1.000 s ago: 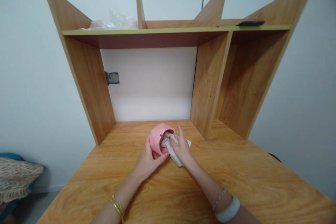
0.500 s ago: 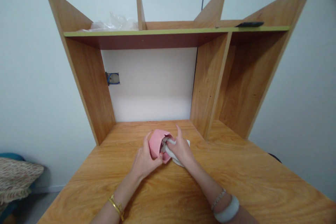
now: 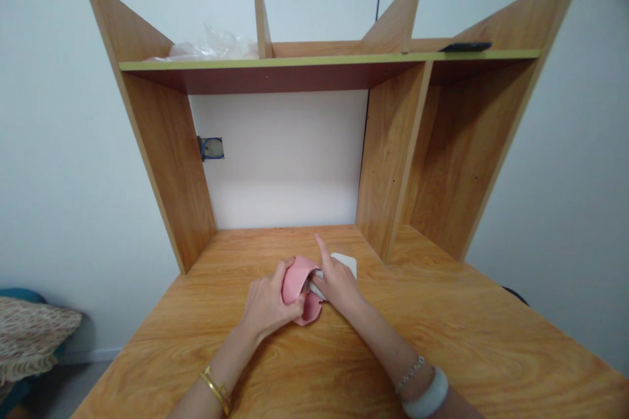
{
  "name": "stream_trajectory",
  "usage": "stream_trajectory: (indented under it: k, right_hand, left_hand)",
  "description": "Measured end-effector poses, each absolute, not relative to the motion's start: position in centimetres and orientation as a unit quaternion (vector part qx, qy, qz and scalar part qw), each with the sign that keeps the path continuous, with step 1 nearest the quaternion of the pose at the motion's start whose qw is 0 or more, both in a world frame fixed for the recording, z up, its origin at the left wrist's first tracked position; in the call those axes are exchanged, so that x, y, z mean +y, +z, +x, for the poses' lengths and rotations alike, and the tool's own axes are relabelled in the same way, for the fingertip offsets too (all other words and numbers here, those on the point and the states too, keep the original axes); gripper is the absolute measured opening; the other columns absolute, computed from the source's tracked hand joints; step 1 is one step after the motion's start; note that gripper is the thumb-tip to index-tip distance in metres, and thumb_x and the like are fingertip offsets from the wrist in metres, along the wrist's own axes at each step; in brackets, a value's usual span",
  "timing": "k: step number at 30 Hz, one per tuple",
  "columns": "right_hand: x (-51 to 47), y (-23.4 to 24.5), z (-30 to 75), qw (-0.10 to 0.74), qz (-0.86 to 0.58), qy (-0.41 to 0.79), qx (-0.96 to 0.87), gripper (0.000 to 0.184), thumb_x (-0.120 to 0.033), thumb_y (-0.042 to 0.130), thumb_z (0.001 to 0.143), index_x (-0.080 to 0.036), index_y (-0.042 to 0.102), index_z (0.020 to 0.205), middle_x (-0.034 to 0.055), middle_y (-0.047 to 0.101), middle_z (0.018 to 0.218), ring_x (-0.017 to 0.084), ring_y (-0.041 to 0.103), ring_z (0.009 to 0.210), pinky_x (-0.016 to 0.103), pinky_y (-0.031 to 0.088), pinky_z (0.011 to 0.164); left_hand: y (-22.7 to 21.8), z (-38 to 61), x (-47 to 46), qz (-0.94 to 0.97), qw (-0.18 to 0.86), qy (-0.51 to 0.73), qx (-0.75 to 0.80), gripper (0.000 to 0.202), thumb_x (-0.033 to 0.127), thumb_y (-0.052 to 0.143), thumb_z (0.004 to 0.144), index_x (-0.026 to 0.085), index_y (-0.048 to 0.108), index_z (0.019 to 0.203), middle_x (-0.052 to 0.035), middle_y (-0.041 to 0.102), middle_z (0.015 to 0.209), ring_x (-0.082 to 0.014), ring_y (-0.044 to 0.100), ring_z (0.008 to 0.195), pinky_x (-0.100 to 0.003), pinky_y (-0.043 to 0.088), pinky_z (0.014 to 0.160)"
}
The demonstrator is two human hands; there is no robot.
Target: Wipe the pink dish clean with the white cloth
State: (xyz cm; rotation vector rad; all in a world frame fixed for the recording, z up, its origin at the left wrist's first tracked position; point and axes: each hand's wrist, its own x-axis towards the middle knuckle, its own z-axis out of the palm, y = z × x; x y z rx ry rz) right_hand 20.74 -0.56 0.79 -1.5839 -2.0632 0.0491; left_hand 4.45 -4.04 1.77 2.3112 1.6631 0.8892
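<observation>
The left hand (image 3: 268,301) is closed around a pink cup (image 3: 301,273) tipped on the desk (image 3: 442,327), mouth facing right. There the right hand (image 3: 338,286) pinches a white cloth (image 3: 344,260).

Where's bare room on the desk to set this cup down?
Bare desk lies right of the right hand up to the divider, left of the left hand, and behind both toward the back panel. Crowded only where hands, pink cup and white cloth meet.

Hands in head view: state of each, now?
Left hand: closed around the pink cup.
Right hand: gripping the white cloth at the cup's mouth, index finger extended.
</observation>
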Motion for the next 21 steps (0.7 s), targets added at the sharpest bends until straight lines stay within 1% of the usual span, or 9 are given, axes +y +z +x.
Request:
stream_trajectory:
  k: [3, 6, 8, 10, 13, 15, 18, 21]
  right_hand:
    - [-0.5, 0.7, 20.9, 0.296, -0.557, 0.058, -0.773, 0.074, -0.022, 0.046, 0.076, -0.018, 0.004, 0.137, 0.0046, 0.063, 0.079, 0.02, 0.059, 0.075, 0.026, 0.037, 0.062]
    - [-0.2, 0.4, 20.9, 0.347, -0.53, 0.108, -0.766, 0.068, -0.022, 0.044, 0.076, -0.018, 0.012, 0.135, 0.0024, 0.061, 0.076, 0.019, 0.058, 0.072, 0.025, 0.037, 0.061]
    - [0.0, 0.0, 20.8, 0.38, -0.52, 0.136, -0.753, 0.063, -0.022, 0.044, 0.075, -0.017, 0.019, 0.133, 0.0016, 0.061, 0.073, 0.018, 0.057, 0.068, 0.024, 0.037, 0.06]
    - [0.2, -0.4, 20.7, 0.411, -0.516, 0.157, -0.735, 0.058, -0.02, 0.044, 0.074, -0.017, 0.025, 0.129, 0.0005, 0.06, 0.07, 0.017, 0.057, 0.066, 0.023, 0.037, 0.059]
    - [0.5, -0.7, 20.6, 0.454, -0.519, 0.184, -0.701, 0.053, -0.018, 0.042, 0.073, -0.017, 0.031, 0.124, -0.0009, 0.058, 0.066, 0.017, 0.055, 0.063, 0.023, 0.037, 0.057]
    - [0.7, -0.8, 20.6, 0.482, -0.524, 0.203, -0.672, 0.049, -0.017, 0.041, 0.073, -0.016, 0.033, 0.122, -0.0008, 0.057, 0.065, 0.016, 0.055, 0.06, 0.023, 0.038, 0.055]
    - [1.0, -1.0, 20.6, 0.528, -0.528, 0.232, -0.623, 0.045, -0.017, 0.04, 0.073, -0.015, 0.034, 0.117, 0.0007, 0.058, 0.071, 0.015, 0.055, 0.062, 0.024, 0.041, 0.056]
    - [1.2, -1.2, 20.4, 0.56, -0.518, 0.256, -0.594, 0.042, -0.017, 0.042, 0.071, -0.017, 0.035, 0.112, 0.0023, 0.059, 0.082, 0.015, 0.057, 0.071, 0.025, 0.043, 0.062]
  left_hand:
    - [1.6, 4.4, -4.0, 0.771, 0.087, 0.307, 0.551, 0.055, 0.037, 0.052, 0.068, 0.026, 0.04, 0.121, -0.0034, 0.066, 0.091, -0.0249, 0.061, 0.08, -0.032, 0.042, 0.072]
    - [1.6, 4.1, -3.8, 0.769, 0.087, 0.321, 0.546, 0.055, 0.041, 0.049, 0.071, 0.027, 0.037, 0.124, -0.003, 0.064, 0.097, -0.0239, 0.061, 0.08, -0.031, 0.042, 0.071]
    - [1.7, 3.9, -3.7, 0.76, 0.088, 0.331, 0.552, 0.058, 0.044, 0.046, 0.074, 0.027, 0.031, 0.128, -0.0031, 0.063, 0.098, -0.0233, 0.061, 0.08, -0.031, 0.042, 0.071]
    - [1.7, 3.6, -3.5, 0.747, 0.098, 0.346, 0.559, 0.063, 0.046, 0.043, 0.077, 0.026, 0.022, 0.132, -0.0033, 0.062, 0.098, -0.0223, 0.061, 0.081, -0.031, 0.042, 0.071]
    - [1.4, 3.5, -3.2, 0.736, 0.131, 0.388, 0.539, 0.07, 0.049, 0.042, 0.078, 0.023, 0.011, 0.135, -0.0064, 0.055, 0.11, -0.0218, 0.059, 0.088, -0.032, 0.043, 0.074]
    - [1.0, 3.8, -3.0, 0.731, 0.16, 0.413, 0.519, 0.076, 0.05, 0.046, 0.076, 0.021, 0.009, 0.135, -0.0104, 0.048, 0.12, -0.0232, 0.056, 0.096, -0.035, 0.042, 0.078]
    - [0.1, 4.7, -3.0, 0.722, 0.208, 0.436, 0.495, 0.082, 0.049, 0.053, 0.074, 0.018, 0.008, 0.135, -0.0147, 0.041, 0.127, -0.025, 0.05, 0.107, -0.037, 0.04, 0.086]
    - [-0.7, 5.6, -2.9, 0.712, 0.241, 0.457, 0.476, 0.087, 0.045, 0.056, 0.073, 0.017, 0.002, 0.135, -0.0153, 0.039, 0.129, -0.0239, 0.045, 0.113, -0.036, 0.037, 0.091]
